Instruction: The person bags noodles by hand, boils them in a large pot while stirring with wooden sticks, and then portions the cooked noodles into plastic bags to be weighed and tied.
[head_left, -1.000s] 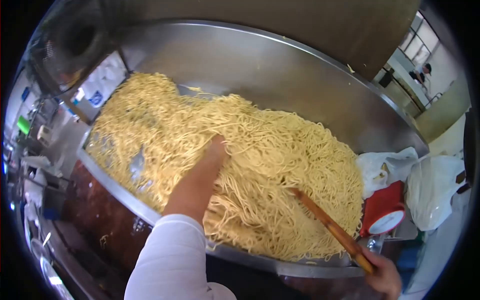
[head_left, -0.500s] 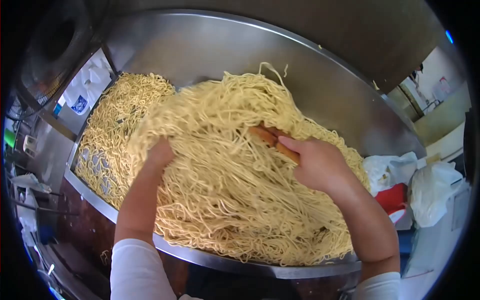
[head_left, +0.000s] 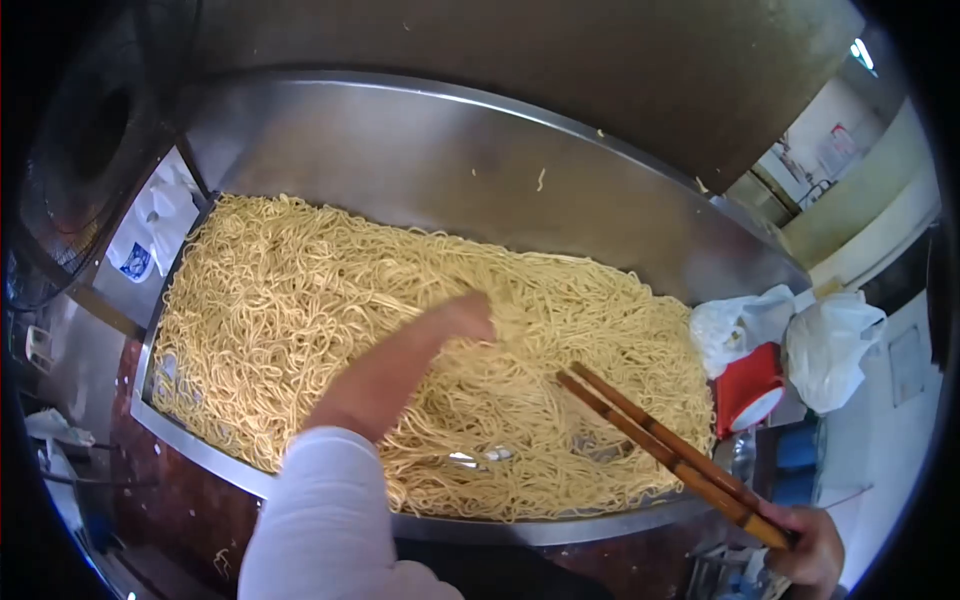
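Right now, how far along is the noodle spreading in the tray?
Done: the noodles lie spread in a fairly even layer across most of the steel tray. In hand: the left hand is down in the strands mid-tray, and the right hand holds long wooden chopsticks with tips in the noodles. Left: a thin patch near the front rim shows bare metal.

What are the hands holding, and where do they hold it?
The right hand holds long wooden chopsticks by their near end. The left hand rests in the noodles; its grip is unclear.
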